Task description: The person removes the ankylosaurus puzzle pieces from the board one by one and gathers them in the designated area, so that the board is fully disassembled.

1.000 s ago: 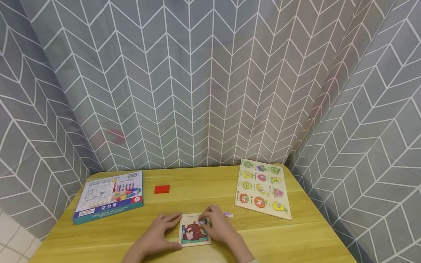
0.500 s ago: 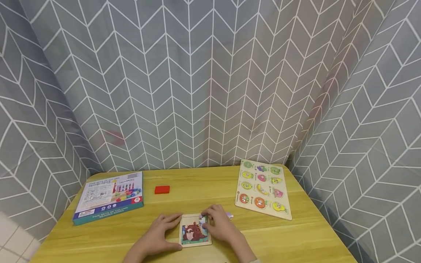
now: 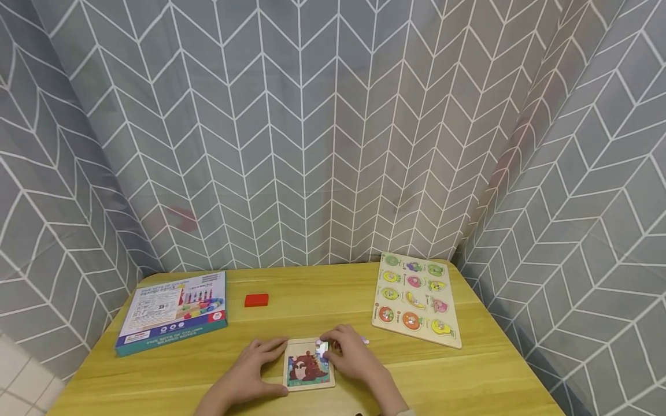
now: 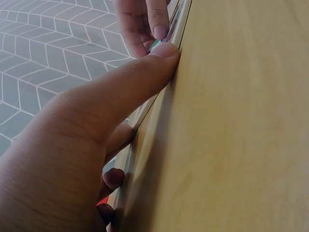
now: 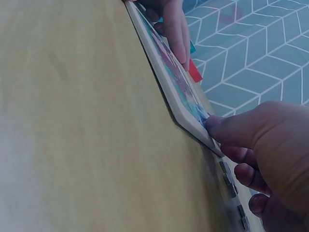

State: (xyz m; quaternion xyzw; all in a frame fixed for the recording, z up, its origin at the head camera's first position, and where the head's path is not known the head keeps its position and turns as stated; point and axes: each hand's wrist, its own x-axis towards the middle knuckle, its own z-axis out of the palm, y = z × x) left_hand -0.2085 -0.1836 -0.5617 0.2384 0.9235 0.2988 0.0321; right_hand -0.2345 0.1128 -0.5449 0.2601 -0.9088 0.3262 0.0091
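Right hand has edged rightward, its grip pinching a puzzle piece; left hand touches the tray.

Flat square puzzle tray, red dinosaur picture incomplete, pale piece at upper right.

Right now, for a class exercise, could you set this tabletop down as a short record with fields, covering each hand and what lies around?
Left hand: touches the left edge of the puzzle tray
Right hand: pinches a puzzle piece at the tray's upper right
Tray picture: reddish-brown creature; bare wood at upper left
Loose pieces: on the table, right of the tray
Far left: printed box
Beyond the tray: red block
Far right: fruit board
Backdrop: grey patterned curtain
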